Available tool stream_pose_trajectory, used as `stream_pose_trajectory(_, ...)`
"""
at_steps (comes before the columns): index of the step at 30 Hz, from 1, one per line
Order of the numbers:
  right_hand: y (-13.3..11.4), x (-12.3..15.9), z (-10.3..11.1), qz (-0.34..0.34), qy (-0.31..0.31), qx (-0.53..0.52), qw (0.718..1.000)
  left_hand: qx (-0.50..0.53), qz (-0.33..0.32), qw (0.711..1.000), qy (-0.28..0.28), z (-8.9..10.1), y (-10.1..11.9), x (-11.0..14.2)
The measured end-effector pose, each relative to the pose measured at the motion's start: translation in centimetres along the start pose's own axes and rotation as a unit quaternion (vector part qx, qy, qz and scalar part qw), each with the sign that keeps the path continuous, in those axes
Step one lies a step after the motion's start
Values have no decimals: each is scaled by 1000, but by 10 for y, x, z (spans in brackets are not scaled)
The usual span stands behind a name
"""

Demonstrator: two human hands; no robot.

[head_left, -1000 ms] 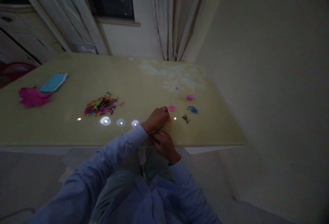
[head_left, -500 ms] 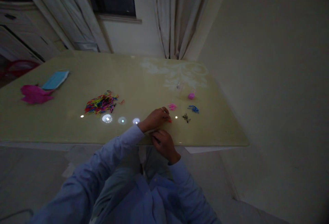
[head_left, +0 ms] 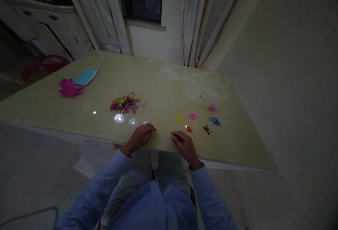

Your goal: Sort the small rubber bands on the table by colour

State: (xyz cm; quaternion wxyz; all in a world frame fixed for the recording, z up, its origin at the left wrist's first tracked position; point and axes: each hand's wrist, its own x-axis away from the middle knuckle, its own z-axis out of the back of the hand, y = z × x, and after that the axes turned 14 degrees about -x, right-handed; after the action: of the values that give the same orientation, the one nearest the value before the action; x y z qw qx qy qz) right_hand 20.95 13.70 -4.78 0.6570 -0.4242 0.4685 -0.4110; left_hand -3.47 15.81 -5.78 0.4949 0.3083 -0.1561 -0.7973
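My left hand (head_left: 141, 136), with a ring on one finger, rests low at the table's front edge. Its fingers stretch to the right, and I see nothing in them. A short gap separates it from my right hand (head_left: 185, 146), whose thumb and finger are pinched together; anything between them is too small to make out. Just beyond the right hand lies a little red heap (head_left: 189, 129) of small loop-shaped pieces. Around it are yellow (head_left: 180, 119), pink (head_left: 192, 116), black (head_left: 207, 129) and blue (head_left: 214, 121) heaps. A larger mixed-colour pile (head_left: 125, 103) sits farther left.
A clear container (head_left: 202, 95), hard to see, and a round pink object (head_left: 212, 107) stand at the back right. A blue face mask (head_left: 86, 77) and a crumpled magenta piece (head_left: 70, 88) lie at the left on the glossy table (head_left: 155, 82). A wall (head_left: 285, 82) rises at the right.
My hands, close together before, have moved apart. The left one drew back from the red heap, and the yellow heap it hid now shows. The view has shifted left.
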Motion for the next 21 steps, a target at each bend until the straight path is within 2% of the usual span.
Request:
stream_pose_trajectory(4,-5,-40,-15,-3,-22,37,999,-16,9,1000,14,0,-2,10)
stream_pose_trajectory(8,-3,-101,-48,-14,-66,127,990,-31,13,999,25,-6,2,9)
stream_pose_trajectory(13,-2,-168,-92,-62,-135,306,941,-9,20,999,45,-10,2,9)
stream_pose_trajectory(17,-3,-188,-115,-75,-172,379,906,6,24,999,43,-9,2,9)
stream_pose_trajectory(21,0,-188,-126,-71,-153,402,900,15,21,999,37,-9,3,8)
